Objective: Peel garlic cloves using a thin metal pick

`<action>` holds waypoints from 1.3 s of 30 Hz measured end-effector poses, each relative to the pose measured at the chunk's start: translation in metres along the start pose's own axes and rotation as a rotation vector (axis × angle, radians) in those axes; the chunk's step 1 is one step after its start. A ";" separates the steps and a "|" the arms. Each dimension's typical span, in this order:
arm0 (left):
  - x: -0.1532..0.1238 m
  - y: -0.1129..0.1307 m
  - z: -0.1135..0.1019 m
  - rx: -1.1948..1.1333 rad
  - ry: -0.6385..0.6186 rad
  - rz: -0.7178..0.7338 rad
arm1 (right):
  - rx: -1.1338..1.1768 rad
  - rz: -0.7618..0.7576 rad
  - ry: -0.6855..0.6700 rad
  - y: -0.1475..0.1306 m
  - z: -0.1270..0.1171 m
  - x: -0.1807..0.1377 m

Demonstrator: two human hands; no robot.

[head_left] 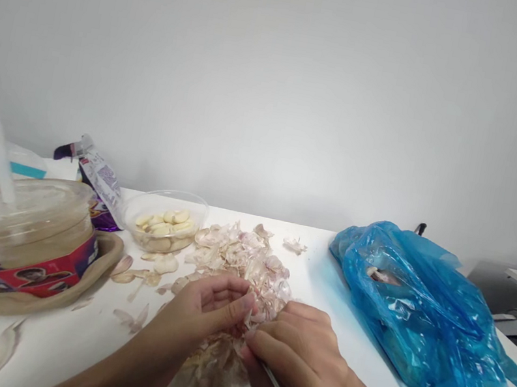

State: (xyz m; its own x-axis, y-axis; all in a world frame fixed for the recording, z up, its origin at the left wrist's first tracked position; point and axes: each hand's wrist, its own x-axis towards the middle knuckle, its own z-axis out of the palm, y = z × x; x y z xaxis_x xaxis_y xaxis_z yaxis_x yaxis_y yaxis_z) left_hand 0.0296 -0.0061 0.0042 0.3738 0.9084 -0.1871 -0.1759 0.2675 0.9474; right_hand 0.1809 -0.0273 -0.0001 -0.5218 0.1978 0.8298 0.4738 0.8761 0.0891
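Pinched nearly closed, the left hand [206, 310] holds a small pale piece [248, 318]; the right hand [303, 359] curls tightly round a slim tool [275, 382]. Both work above the garlic skins [248, 258]; short strokes angled clear of the fingertips seem safest.

glossy plastic bag [416, 319], smooth plastic bowl [133, 208], papery garlic skins [248, 258]

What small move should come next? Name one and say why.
Probably peel whatever the left hand seems to pinch: the right hand grips a thin tool close by, papery skins lie heaped around both, and the bowl holds peeled cloves.
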 end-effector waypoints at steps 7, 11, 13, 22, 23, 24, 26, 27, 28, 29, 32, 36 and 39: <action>0.002 -0.002 -0.002 -0.025 -0.014 -0.030 | 0.027 0.010 -0.023 0.000 0.001 0.001; 0.003 -0.005 -0.003 -0.008 -0.042 -0.003 | 0.026 0.014 -0.018 0.000 0.000 0.002; 0.003 -0.005 -0.003 0.000 -0.046 -0.004 | 0.026 0.016 -0.019 0.000 0.000 0.001; 0.004 -0.004 -0.004 0.018 -0.087 -0.012 | 0.017 0.013 -0.040 -0.001 0.002 0.000; 0.004 -0.004 -0.005 0.021 -0.088 -0.021 | 0.020 0.014 -0.041 -0.001 0.002 -0.001; 0.005 -0.004 -0.005 0.024 -0.087 -0.030 | 0.024 0.014 -0.044 0.000 0.002 -0.001; 0.004 -0.004 -0.006 0.025 -0.076 -0.035 | 0.027 0.020 -0.034 0.000 0.002 -0.002; 0.004 -0.003 -0.006 0.024 -0.074 -0.036 | 0.027 0.020 -0.035 0.000 0.002 -0.002; 0.003 -0.002 -0.006 0.023 -0.070 -0.038 | 0.026 0.020 -0.032 0.000 0.002 -0.001; 0.002 -0.002 -0.006 0.023 -0.067 -0.037 | 0.025 0.019 -0.031 0.000 0.002 -0.001; -0.001 0.000 -0.004 0.018 -0.051 -0.005 | 0.027 0.021 -0.026 0.000 0.001 -0.001; 0.001 -0.002 -0.003 0.003 -0.046 -0.009 | 0.026 0.016 -0.030 0.000 0.001 -0.001; 0.003 -0.003 -0.003 -0.006 -0.027 -0.001 | 0.020 0.023 -0.025 0.000 0.001 -0.001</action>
State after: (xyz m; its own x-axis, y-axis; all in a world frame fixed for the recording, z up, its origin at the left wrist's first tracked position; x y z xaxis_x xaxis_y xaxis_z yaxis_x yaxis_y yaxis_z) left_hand 0.0285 -0.0030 -0.0006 0.3985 0.8992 -0.1807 -0.1815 0.2704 0.9455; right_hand 0.1807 -0.0270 -0.0013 -0.5285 0.2284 0.8176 0.4719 0.8797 0.0593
